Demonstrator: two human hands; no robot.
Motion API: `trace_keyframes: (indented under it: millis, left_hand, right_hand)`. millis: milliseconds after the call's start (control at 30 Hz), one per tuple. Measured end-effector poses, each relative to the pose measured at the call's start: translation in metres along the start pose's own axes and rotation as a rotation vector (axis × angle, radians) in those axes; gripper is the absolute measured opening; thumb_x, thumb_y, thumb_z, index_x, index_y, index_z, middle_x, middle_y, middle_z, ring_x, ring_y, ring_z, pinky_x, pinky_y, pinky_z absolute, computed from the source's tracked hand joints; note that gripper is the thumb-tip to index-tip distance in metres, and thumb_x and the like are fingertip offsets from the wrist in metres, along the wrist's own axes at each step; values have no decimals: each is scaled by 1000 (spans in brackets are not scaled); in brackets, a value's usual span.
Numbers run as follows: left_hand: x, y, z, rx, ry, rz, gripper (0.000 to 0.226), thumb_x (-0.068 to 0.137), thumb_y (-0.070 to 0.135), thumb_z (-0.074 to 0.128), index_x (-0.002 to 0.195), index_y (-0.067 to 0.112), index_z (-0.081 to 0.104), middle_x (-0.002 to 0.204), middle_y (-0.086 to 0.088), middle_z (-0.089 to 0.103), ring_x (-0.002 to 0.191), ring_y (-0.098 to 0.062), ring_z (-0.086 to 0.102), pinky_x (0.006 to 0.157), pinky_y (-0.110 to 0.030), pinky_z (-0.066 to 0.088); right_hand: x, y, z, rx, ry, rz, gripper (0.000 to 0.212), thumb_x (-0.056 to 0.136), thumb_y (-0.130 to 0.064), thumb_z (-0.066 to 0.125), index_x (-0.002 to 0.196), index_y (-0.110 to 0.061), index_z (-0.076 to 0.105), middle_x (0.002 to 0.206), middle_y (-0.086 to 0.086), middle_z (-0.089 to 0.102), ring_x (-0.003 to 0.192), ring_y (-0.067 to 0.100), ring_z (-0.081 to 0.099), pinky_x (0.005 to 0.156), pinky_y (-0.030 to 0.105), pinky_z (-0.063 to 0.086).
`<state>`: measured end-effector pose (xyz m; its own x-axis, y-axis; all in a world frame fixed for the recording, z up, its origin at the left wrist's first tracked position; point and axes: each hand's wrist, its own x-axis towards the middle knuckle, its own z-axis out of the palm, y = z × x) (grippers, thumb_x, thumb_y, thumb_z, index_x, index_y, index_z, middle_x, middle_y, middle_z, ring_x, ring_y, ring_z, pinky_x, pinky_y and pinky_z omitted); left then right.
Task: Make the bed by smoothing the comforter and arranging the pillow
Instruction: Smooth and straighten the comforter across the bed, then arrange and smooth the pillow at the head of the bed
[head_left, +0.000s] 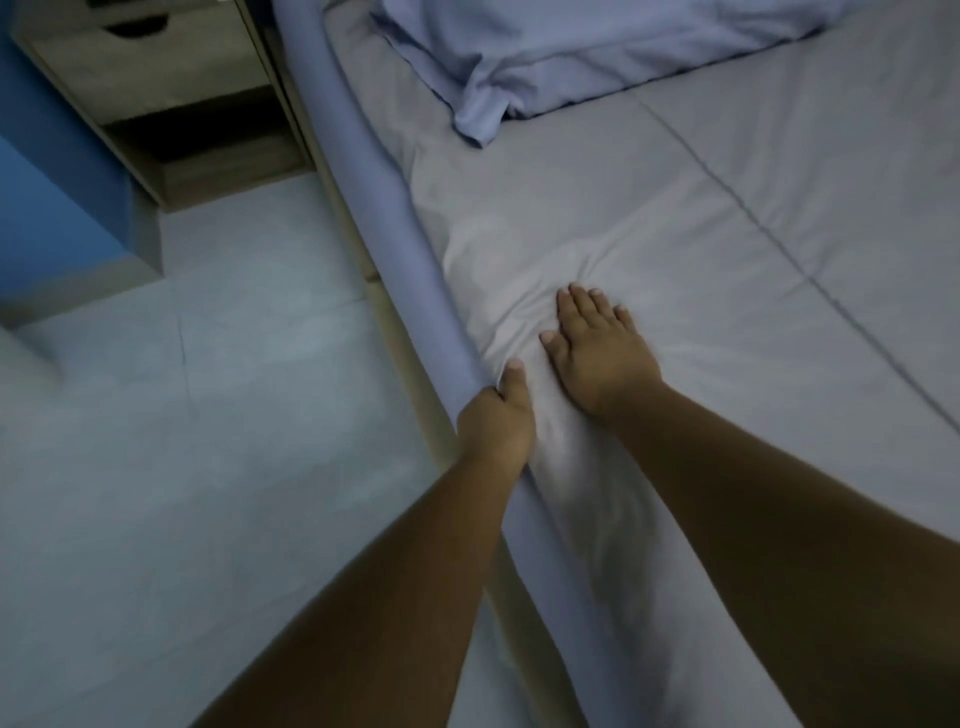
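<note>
A pale grey-blue comforter (701, 218) covers the bed, with a stitched seam running diagonally across it. My left hand (496, 418) grips the comforter's left edge where it meets the blue mattress side (384, 208), thumb on top. My right hand (597, 348) lies flat on the comforter just right of it, fingers apart and pointing up the bed, amid small wrinkles. A blue pillow (571, 47) in a loose, creased case lies at the head of the bed, top centre.
A wooden bedside cabinet (150, 78) with an open shelf stands at the upper left, close to the bed. A blue wall or panel (52, 171) is at the far left. Pale tiled floor (208, 415) runs along the bed's left side.
</note>
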<state>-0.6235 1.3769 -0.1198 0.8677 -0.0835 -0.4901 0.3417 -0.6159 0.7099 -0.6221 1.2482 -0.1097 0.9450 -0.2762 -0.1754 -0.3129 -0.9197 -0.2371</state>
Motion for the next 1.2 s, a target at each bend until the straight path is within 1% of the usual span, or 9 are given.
trace_keyframes:
  millis: [200,333,500,600,733,900,967,1067,1200]
  left_hand:
    - [81,48,-35,65,66,-1,72,98,53,24,127,-6,54,134,-29,52,126,-37,49,108,-36,35]
    - [126,66,-52,173,101,73,58,101,42,30,131,-4,51,139,-27,47,130,-37,43,109,-35,31]
    - [134,52,-60,181,101,68,51,101,37,32,122,-3,58,128,-28,56,119,-39,52,99,-37,39]
    - [155,75,-67,152,70,13,59,100,44,30,113,-3,63,121,-26,61,113,-37,55,94,-35,41]
    - [227,132,-94,80,86,16,75,97,56,23,122,-6,58,130,-29,55,122,-38,50,104,-37,36]
    - [308,143,-118,195,41,137,49,100,33,38,130,-4,49,135,-26,51,126,-38,47,105,-35,34]
    - [317,130,-124,231,-29,138,48,100,32,38,127,-5,52,132,-28,53,122,-39,50,102,-36,38]
    - [319,122,-131,249,-121,106,52,100,36,37,123,-6,55,129,-29,56,118,-39,54,99,-36,42]
    - [339,138,-144,205,-230,108,47,95,40,44,118,4,62,122,-22,63,111,-36,59,96,-36,48]
  right_hand:
    - [43,-5,4,25,58,12,59,101,-43,23,151,-14,12,160,3,10,147,20,5,119,38,1]
    - [90,-13,1,-4,95,-19,59,100,-44,23,151,-15,13,160,3,11,147,20,5,119,39,0]
    - [142,-24,-12,37,37,-54,60,101,-45,23,151,-16,10,160,1,7,148,18,2,118,35,-3]
    - [169,-30,-22,77,26,-8,59,101,-44,23,151,-17,10,160,0,7,148,16,2,118,34,-3]
    - [212,-46,-29,69,45,14,59,101,-44,22,151,-17,10,160,0,7,148,16,1,118,34,-3]
    - [255,-49,-29,8,112,78,57,101,-42,23,151,-14,16,159,3,13,147,19,7,118,35,-1]
    - [264,-54,-24,-14,142,111,59,99,-45,21,148,-12,27,156,7,24,146,24,16,118,38,4]
    - [275,-65,-19,1,234,188,64,91,-42,22,136,-6,48,142,15,48,135,35,39,113,47,23]
    - [291,-77,-21,26,287,277,60,83,-33,33,128,1,55,130,25,56,120,45,53,102,56,36]
